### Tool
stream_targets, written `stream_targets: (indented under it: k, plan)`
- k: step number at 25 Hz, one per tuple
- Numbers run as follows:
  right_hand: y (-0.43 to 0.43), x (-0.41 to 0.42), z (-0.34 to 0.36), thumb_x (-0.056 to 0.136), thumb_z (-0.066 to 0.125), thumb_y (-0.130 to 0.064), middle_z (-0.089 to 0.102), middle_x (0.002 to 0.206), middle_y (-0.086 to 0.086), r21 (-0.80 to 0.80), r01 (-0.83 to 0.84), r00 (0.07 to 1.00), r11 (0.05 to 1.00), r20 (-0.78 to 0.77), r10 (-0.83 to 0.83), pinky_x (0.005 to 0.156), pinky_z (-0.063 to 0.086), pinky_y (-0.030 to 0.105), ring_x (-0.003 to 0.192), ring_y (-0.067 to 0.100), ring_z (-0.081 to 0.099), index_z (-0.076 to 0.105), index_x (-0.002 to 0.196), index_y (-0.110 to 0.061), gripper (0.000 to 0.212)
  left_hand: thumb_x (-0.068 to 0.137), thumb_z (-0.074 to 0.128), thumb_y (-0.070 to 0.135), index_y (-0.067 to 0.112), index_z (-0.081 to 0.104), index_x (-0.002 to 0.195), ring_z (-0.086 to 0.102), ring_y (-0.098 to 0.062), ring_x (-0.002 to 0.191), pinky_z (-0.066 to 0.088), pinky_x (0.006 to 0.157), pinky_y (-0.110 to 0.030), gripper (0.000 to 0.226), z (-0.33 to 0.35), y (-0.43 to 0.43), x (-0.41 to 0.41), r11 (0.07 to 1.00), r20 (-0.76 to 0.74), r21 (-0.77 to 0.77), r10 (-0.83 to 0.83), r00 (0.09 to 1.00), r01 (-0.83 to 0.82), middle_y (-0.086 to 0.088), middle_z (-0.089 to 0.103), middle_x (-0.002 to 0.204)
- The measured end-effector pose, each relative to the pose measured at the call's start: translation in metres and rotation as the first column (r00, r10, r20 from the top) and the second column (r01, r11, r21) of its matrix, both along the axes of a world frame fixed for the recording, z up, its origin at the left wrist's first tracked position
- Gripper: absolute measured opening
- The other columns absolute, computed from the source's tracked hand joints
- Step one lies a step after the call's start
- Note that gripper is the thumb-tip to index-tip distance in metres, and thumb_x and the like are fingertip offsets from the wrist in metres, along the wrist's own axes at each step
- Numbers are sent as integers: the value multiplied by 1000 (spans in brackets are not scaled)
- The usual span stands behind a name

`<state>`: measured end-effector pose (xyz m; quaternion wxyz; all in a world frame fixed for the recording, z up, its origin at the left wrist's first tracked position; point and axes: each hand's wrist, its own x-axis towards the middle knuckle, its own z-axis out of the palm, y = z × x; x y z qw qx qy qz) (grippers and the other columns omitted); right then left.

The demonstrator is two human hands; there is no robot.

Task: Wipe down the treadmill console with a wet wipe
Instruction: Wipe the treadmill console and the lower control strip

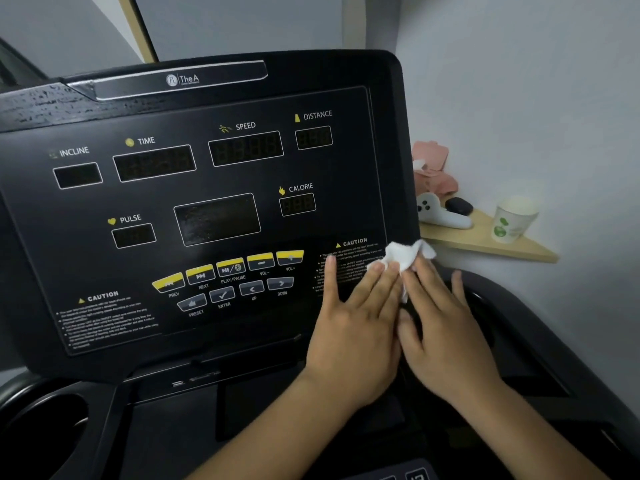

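Note:
The black treadmill console (207, 209) fills the view, with dark displays and yellow buttons. A crumpled white wet wipe (405, 256) lies against its lower right corner, over the right caution label. My left hand (356, 327) presses flat on the panel with straight fingers, its fingertips on the wipe's left edge. Beside it, my right hand (440, 327) lies with fingers extended, their tips on the wipe's right side. Part of the wipe is hidden under both sets of fingers.
A small wooden corner shelf (485, 240) to the right of the console carries a pink wipe packet (433, 168), a white object, a dark case and a paper cup (510, 220). A round cup holder (45, 431) sits at the lower left. The wall is close on the right.

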<state>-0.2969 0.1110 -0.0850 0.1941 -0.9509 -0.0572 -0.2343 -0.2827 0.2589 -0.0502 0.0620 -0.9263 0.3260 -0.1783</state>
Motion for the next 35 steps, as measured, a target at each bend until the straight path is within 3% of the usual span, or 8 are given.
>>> stream_targets:
  k: [4,9,11,15,19,23,30,35]
  plan:
    - [3,4,5,92,50,-13,16,156,5,68,33,998,997,50,-37,110,19,50,137,-11,-19,33,145,-7,56,102,16,37,10,17,152,1,-25,149,-8,111,-67,57,2,-7,3,1000,6,-22,20,1000,-20,-9,9,160]
    - [14,-29,-28,95,45,-19,20,154,2,83,35,998,996,-58,-30,110,26,45,143,3,-4,36,144,-9,51,100,30,37,10,39,145,22,-26,145,0,114,-64,53,-18,7,-28,999,-106,42,8,994,-3,-9,34,153]
    - [12,-30,-30,97,36,-26,14,159,3,52,35,994,998,-102,-30,116,14,41,145,2,-7,27,147,-11,54,101,27,40,13,32,149,15,-23,147,-9,113,-62,55,-12,11,-24,999,-85,43,19,996,-16,-7,25,156]
    - [12,-14,-14,97,39,-25,2,162,4,29,51,996,998,-80,-49,118,10,41,146,6,-6,18,151,-11,59,102,17,44,18,15,153,-3,-20,148,-23,109,-62,57,4,15,-4,999,9,19,42,999,-42,-3,5,160]
    - [19,-4,-3,98,31,-23,3,161,8,-14,41,995,999,-85,-42,118,8,40,148,15,-1,19,150,-10,55,102,18,40,14,23,151,5,-23,148,-11,113,-63,56,-7,18,-14,1000,-50,-15,24,998,-25,-6,16,159]
    - [33,-23,-11,94,26,-26,23,157,13,-154,-48,994,987,-106,31,116,16,49,147,20,11,32,145,-4,56,101,31,42,17,38,147,23,-21,145,6,115,-64,53,-18,41,-27,998,-134,-57,-21,991,14,-5,35,154]
    - [49,-2,19,88,28,-26,11,159,12,-312,-30,991,950,-135,-12,118,13,52,147,23,6,16,148,-6,65,100,29,44,20,39,147,23,-15,145,3,114,-64,53,5,70,-3,997,-40,-67,36,999,-38,0,35,153]
    - [76,-31,6,85,25,-32,29,155,11,-349,-83,980,933,-199,12,113,24,54,145,25,18,28,146,-8,66,97,40,43,18,49,141,30,-15,142,11,114,-64,52,-17,98,-28,990,-105,-134,31,994,-45,-1,44,149]
